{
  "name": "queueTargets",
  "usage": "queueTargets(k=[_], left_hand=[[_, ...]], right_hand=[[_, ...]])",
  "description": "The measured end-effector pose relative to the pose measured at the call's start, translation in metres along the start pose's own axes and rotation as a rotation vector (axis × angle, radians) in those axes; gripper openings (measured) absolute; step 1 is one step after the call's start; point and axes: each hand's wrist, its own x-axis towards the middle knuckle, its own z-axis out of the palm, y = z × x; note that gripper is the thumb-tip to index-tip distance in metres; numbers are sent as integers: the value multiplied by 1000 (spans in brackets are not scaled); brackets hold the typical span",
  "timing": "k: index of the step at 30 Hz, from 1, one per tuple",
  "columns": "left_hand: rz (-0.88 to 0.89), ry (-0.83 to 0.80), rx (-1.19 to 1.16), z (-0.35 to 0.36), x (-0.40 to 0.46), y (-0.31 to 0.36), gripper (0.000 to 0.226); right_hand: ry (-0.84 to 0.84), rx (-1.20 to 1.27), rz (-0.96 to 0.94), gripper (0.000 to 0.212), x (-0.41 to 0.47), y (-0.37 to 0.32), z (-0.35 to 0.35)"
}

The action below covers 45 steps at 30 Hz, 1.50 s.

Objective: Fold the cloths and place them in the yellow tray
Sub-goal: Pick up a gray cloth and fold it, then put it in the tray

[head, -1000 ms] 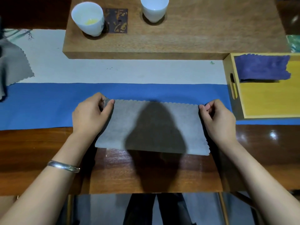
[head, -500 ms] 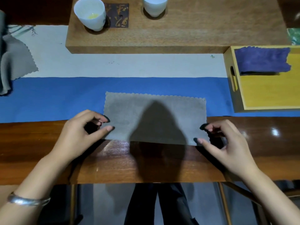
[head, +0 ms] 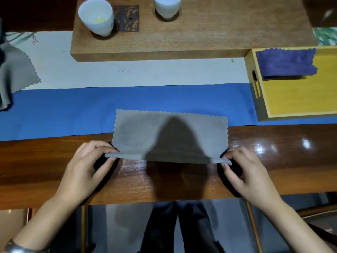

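At the far left we see a loose grey cloth (head: 16, 70) lying crumpled on the runner (head: 54, 114), part of it cut off by the edge of view. Next comes our left hand (head: 87, 170), its grip clamped on the near left corner of the folded grey cloth (head: 169, 136), which is lifted a little off the bench (head: 36, 170). Behind, on the wooden block (head: 200, 33), a white cup (head: 96, 16) holds a little yellowish liquid; a second cup (head: 166, 6) stands to its right, and we cannot tell what is in it. The folded cloth lies half on the blue band of the runner, half on the bench, between our hands. Our right hand (head: 248, 172) pinches the near right corner, its grip closed on the fabric. At the far right, the yellow tray (head: 300, 99) holds one folded purple cloth (head: 286, 63) against its far wall; the rest of its floor is bare.
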Motion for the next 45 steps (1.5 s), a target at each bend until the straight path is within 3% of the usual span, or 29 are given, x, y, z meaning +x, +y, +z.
queueTargets(k=[5,10,12,16,23,28,45], left_hand=[[-111,74,-214,3,-5,10,17],[-239,200,-245,10,25,15,16],[-302,244,-231,16,40,16,19],[-357,277,-37,24,65,14,20],[-393,199,220,33,79,13,27],[-352,242,209,33,77,16,28],[-410,258,217,39,80,12,26]], right_hand=[[31,152,97,5,-14,-6,-3],[141,271,207,3,12,-14,-11],[160,264,216,11,28,-12,-11],[250,126,234,25,63,-11,-5],[291,-241,225,29,77,-5,23],[366,-231,233,29,76,-3,30],[352,-282,260,33,78,4,20]])
